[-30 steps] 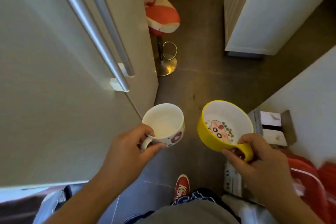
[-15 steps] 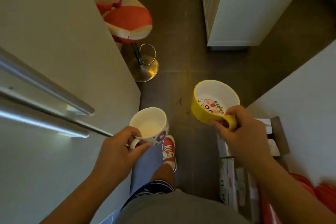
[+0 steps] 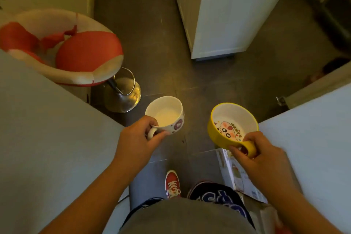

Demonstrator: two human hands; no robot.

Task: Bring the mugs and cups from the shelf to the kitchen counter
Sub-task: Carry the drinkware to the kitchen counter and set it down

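Note:
My left hand (image 3: 135,143) grips the handle of a white mug (image 3: 165,115) with round dark red marks on its side. The mug is upright and looks empty. My right hand (image 3: 260,155) holds the handle of a wide yellow mug (image 3: 230,126) with a white inside and a cartoon picture on its bottom. Both mugs hang over the dark floor at waist height, a short gap between them.
A red and white bar stool (image 3: 76,55) with a chrome base (image 3: 123,93) stands ahead on the left. A grey surface (image 3: 47,138) fills the left. A white cabinet (image 3: 228,13) stands ahead right, a pale surface (image 3: 313,138) lies right, with a carton (image 3: 237,175) below. A dark floor passage (image 3: 155,43) runs ahead.
I have walked forward past the door with the metal handles. The stool now sits closer and lower left. Both mugs stay in my hands, the yellow one lower than half a second ago.

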